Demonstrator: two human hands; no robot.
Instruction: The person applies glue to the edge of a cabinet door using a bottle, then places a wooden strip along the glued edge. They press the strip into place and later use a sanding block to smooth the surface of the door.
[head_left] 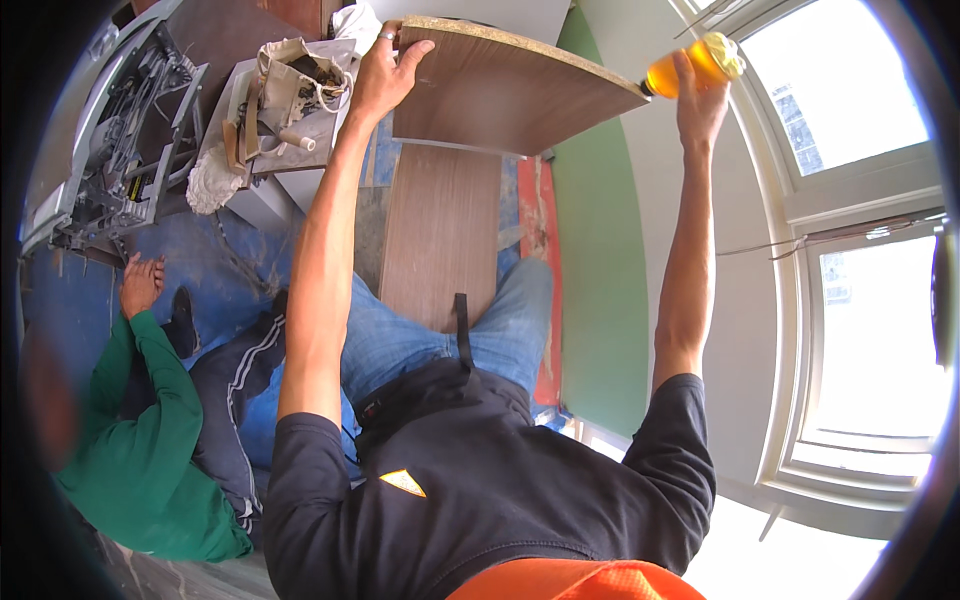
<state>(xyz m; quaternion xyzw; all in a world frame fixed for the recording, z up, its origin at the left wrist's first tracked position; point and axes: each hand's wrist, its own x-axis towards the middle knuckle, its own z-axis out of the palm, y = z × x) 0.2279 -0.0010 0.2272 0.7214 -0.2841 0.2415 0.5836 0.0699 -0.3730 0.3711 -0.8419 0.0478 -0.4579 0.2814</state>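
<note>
Fingers (408, 52) of our left hand (385, 75) curl over the near-left edge of a wooden board (500, 95), gripping it, with a ring on 1 finger. Our right hand (698, 100) wraps closed around an amber bottle (690, 68) at the board's right corner, next to the window (860, 200). We hold the board up in front of us, above our jeans and a second brown board (440, 235) lying on the blue floor (230, 270). To our left a person in a green sleeve (140, 440) sits near a grey machine (110, 150) and a cluttered grey box (290, 110). A green panel (595, 270) leans against the wall.
</note>
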